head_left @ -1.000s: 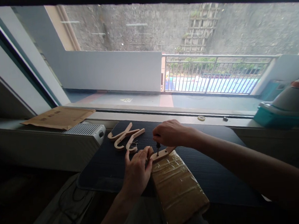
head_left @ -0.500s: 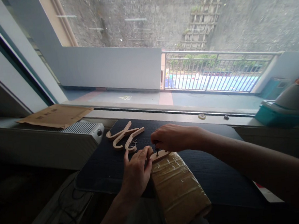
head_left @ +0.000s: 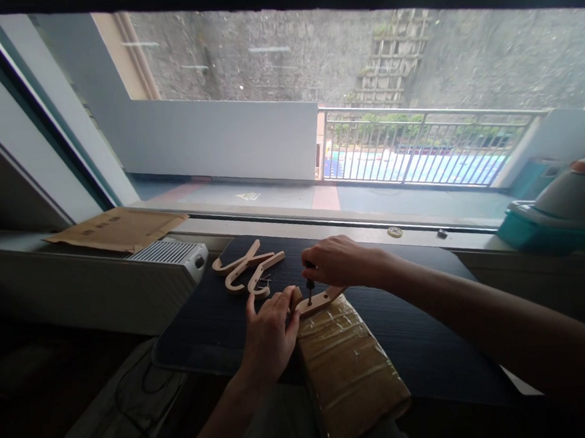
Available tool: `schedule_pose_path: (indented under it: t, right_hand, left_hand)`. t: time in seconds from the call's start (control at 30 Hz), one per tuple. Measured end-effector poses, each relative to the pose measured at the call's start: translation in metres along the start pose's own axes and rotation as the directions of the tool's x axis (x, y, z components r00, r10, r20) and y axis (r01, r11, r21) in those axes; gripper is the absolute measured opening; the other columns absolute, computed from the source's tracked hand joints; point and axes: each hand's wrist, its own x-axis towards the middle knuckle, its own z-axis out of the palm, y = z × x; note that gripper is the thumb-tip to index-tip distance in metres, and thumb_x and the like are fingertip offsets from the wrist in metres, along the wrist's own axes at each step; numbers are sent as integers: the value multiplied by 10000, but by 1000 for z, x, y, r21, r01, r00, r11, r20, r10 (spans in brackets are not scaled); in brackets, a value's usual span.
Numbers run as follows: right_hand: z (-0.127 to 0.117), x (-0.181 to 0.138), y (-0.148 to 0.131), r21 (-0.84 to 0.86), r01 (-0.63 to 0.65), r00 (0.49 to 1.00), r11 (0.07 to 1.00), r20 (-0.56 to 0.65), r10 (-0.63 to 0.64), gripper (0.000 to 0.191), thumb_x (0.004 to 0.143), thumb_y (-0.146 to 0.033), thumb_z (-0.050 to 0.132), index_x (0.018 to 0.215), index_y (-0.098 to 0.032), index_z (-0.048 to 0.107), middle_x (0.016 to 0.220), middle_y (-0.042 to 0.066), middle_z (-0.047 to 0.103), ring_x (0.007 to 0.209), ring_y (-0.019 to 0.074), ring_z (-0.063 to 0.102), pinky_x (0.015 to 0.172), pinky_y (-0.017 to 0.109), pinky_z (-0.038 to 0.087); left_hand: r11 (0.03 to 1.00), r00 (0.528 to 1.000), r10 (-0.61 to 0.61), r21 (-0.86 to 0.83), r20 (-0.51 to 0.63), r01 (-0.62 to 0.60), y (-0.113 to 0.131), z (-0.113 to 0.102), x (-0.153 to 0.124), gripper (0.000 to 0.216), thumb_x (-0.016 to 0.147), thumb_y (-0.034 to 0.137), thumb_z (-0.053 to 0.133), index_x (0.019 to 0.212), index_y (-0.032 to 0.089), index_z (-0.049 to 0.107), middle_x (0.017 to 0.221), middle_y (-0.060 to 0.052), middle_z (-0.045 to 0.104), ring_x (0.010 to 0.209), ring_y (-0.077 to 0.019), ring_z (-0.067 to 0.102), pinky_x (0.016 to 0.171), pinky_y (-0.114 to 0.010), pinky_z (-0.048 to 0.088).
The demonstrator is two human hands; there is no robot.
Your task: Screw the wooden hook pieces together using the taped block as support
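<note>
My right hand [head_left: 333,261] is closed around the dark handle of a screwdriver [head_left: 310,290], held upright with its tip down at a hole in a pale wooden hook [head_left: 323,299]. The curved end of that hook is gripped by my left hand [head_left: 270,327], whose fingers partly hide it. Beneath the hook lies a brown block wrapped in clear tape [head_left: 356,368], at the near edge of the dark table. More wooden hooks [head_left: 240,266] rest on the table beyond my left hand, and small screws [head_left: 265,282] lie beside them.
The dark table [head_left: 419,317] stands against the window sill. A brown envelope [head_left: 117,230] lies on a white radiator [head_left: 175,254] at left. On the sill are a tape roll [head_left: 394,232] and a small dark object [head_left: 442,233]. A teal container [head_left: 528,232] stands at far right.
My right hand has risen slightly off the hook, so more of the screwdriver and the hook's far end show. The left hand keeps its hold. The whole view has shifted a little.
</note>
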Motion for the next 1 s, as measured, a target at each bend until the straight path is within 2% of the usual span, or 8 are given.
schedule_pose_path:
  t: [0.17, 0.37, 0.47, 0.63, 0.83, 0.93, 1.0]
  right_hand:
    - [-9, -10, -1, 13, 145, 989, 989, 33, -146, 182, 877, -207, 464, 947, -166, 627, 887, 49, 655, 733, 141, 575, 550, 237, 333]
    - [-1, -7, 3, 20, 275, 961, 961, 6, -275, 146, 876, -172, 480, 905, -125, 616, 860, 67, 641, 769, 137, 562, 615, 239, 349]
    - [1, -2, 6, 42, 240, 971, 970, 8, -240, 149, 876, -175, 475, 888, -129, 617, 839, 60, 642, 723, 123, 554, 598, 236, 337]
    - [8, 3, 6, 76, 98, 995, 992, -16, -97, 213, 899, -265, 432, 874, -146, 608, 795, 46, 648, 642, 123, 545, 544, 238, 319]
    - [13, 2, 1, -34, -29, 997, 999, -71, 26, 282, 923, -291, 354, 854, -146, 586, 733, 51, 640, 601, 144, 560, 515, 250, 319]
    - [7, -3, 1, -58, -12, 1000, 998, -29, 10, 251, 916, -315, 400, 887, -152, 590, 754, 48, 643, 606, 144, 561, 501, 242, 312]
    - [3, -7, 1, -43, 71, 997, 997, -13, -72, 193, 902, -284, 445, 943, -158, 586, 803, 44, 648, 645, 138, 569, 514, 234, 318]
  left_hand:
    - [1000, 1000, 8, 17, 1, -8, -1, 1, 0, 333, 861, 193, 480, 1194, 189, 471, 1057, -64, 664, 968, -212, 619, 1050, -547, 214]
    - [999, 1000, 8, 35, 2, -8, -3, 4, 2, 324, 866, 205, 472, 1188, 179, 479, 1074, -89, 661, 989, -228, 616, 1040, -546, 231]
    - [1000, 1000, 2, 31, 5, -2, -4, 5, 2, 319, 866, 204, 467, 1183, 175, 480, 1058, -89, 664, 973, -226, 620, 1039, -546, 232]
    - [1000, 1000, -3, 13, 10, 3, -3, 3, 2, 316, 856, 195, 470, 1171, 184, 484, 1025, -74, 668, 951, -220, 623, 1039, -544, 232]
    - [1000, 1000, -10, -11, 7, 10, -1, 1, 1, 321, 855, 193, 470, 1175, 196, 484, 1002, -53, 669, 935, -207, 627, 1048, -546, 220]
    - [1000, 1000, -3, -9, -4, 3, -2, 1, 0, 336, 855, 201, 475, 1191, 205, 477, 1035, -58, 668, 965, -212, 621, 1052, -542, 220]
    - [1000, 1000, 0, -3, -15, 0, -3, 1, -1, 341, 855, 206, 476, 1196, 206, 476, 1061, -66, 665, 988, -217, 614, 1054, -543, 218]
